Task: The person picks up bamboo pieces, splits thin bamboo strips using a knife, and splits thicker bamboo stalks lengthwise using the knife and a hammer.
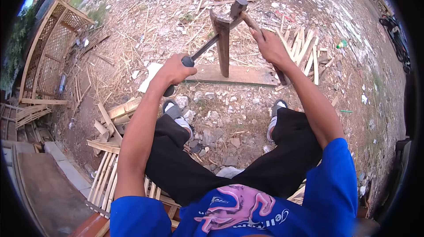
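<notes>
My left hand (pixel 176 70) is closed round the black handle of a large knife (pixel 205 48). Its dark blade slants up and right to the top of an upright brown piece that looks like split bamboo (pixel 223 53). That piece stands on a flat wooden plank (pixel 251 76) on the ground. My right hand (pixel 270 49) grips the wooden handle of a hammer (pixel 239 7). The hammer's metal head is at the top of the bamboo, near the blade's far end; whether they touch, I cannot tell.
Split strips (pixel 304 51) lie in a pile beyond the plank on the right. More cut pieces (pixel 117 115) and slatted strips (pixel 104 179) are by my left leg. A lattice frame (pixel 53 47) leans at far left. Stones and litter cover the ground between my sandalled feet.
</notes>
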### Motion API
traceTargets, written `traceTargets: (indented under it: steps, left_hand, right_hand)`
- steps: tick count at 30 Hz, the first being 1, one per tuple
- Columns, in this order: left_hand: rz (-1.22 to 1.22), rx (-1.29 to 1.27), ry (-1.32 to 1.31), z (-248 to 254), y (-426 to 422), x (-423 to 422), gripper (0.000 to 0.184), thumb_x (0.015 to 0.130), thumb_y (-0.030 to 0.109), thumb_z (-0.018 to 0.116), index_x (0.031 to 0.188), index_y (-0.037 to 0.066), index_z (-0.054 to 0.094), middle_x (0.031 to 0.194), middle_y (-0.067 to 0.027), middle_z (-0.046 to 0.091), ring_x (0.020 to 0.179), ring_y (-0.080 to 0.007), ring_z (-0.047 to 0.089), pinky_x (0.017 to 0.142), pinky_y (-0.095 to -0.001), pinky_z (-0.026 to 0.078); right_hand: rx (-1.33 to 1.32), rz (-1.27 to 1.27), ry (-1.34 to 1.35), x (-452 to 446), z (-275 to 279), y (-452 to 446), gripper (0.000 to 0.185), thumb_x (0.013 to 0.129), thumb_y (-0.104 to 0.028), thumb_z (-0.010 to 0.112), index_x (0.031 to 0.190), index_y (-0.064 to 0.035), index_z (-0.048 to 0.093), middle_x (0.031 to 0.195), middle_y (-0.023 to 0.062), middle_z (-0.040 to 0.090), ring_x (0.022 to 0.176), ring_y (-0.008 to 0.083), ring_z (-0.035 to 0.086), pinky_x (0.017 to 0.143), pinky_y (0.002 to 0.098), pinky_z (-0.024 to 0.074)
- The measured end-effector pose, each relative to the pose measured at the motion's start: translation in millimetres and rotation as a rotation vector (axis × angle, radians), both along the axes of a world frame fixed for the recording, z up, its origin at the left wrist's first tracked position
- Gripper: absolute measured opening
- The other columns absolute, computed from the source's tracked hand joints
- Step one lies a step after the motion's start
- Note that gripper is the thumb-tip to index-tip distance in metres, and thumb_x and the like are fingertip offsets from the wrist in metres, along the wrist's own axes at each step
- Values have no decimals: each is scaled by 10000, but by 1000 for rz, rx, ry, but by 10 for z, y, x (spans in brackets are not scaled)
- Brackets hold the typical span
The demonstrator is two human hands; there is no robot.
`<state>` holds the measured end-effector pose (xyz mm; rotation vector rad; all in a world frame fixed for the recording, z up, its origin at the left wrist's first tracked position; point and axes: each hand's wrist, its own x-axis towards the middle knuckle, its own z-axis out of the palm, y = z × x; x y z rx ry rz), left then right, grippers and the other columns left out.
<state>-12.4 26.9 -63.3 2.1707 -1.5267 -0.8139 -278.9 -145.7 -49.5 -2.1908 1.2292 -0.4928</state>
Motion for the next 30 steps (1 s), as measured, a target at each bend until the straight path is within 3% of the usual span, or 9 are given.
traceTargets:
  steps: [5, 7, 8, 10, 13, 17, 24, 27, 30]
  left_hand:
    - [94, 19, 125, -111, -134, -108, 264, 724, 222, 689, 862, 9, 615, 642, -51, 566, 544, -168, 535, 507, -337, 446]
    - [95, 40, 137, -131, -182, -168, 258, 729, 219, 691, 863, 12, 615, 639, -50, 565, 531, -163, 527, 489, -331, 440]
    - [76, 37, 129, -135, -202, -171, 258, 732, 220, 693, 867, 14, 616, 639, -51, 565, 522, -161, 522, 477, -327, 435]
    - [4, -43, 43, -203, -223, -162, 264, 741, 227, 696, 880, 16, 618, 651, -63, 582, 533, -163, 532, 484, -327, 442]
    - [101, 181, 95, 127, -221, -235, 288, 737, 243, 697, 898, 15, 628, 676, -78, 605, 592, -186, 562, 564, -347, 470]
    - [24, 8, 19, -354, -101, 91, 297, 733, 230, 699, 913, 3, 629, 701, -76, 613, 619, -181, 571, 571, -345, 474]
    - [66, 68, 92, -252, -86, -139, 273, 741, 214, 694, 902, 6, 619, 694, -70, 596, 572, -168, 546, 497, -334, 449]
    - [29, -12, 53, -377, -103, -109, 268, 743, 214, 691, 892, 4, 616, 674, -71, 588, 555, -172, 546, 475, -331, 444]
    - [61, 179, 51, -51, 2, -183, 288, 744, 224, 694, 913, 5, 615, 701, -84, 598, 591, -194, 578, 536, -352, 475]
  right_hand:
    - [-128, -51, -319, -51, 789, -55, 660, 991, -601, 400, 987, 33, 584, 790, 212, 626, 766, 338, 625, 719, 457, 467]
    - [-135, 89, -732, -83, 855, -141, 510, 981, -555, 509, 869, -58, 530, 557, -39, 426, 434, 35, 383, 385, 214, 304]
    - [-168, 95, -846, -23, 804, -116, 503, 983, -556, 504, 885, -64, 532, 564, -32, 426, 440, 42, 408, 386, 212, 315]
    - [-193, -85, -581, -37, 232, -83, 595, 992, -554, 444, 990, 26, 576, 785, 228, 628, 767, 362, 632, 721, 454, 470]
    - [-86, -53, 49, -275, -593, -137, 595, 988, -548, 437, 970, 31, 574, 888, 289, 633, 879, 455, 607, 786, 507, 434]
    - [-37, -93, 32, -212, -315, -333, 656, 981, -608, 414, 948, 28, 570, 766, 185, 593, 747, 325, 591, 715, 449, 450]
    - [-278, 7, -745, 21, 253, -158, 540, 995, -565, 466, 930, -36, 552, 566, -50, 434, 445, 44, 400, 406, 215, 312]
    - [-137, 73, 106, -147, -598, -165, 523, 990, -488, 474, 1088, 13, 586, 819, 237, 651, 785, 373, 650, 716, 479, 481]
    - [28, 36, 27, 58, -544, -28, 565, 982, -523, 460, 1005, 26, 592, 845, 253, 652, 835, 398, 644, 757, 485, 469]
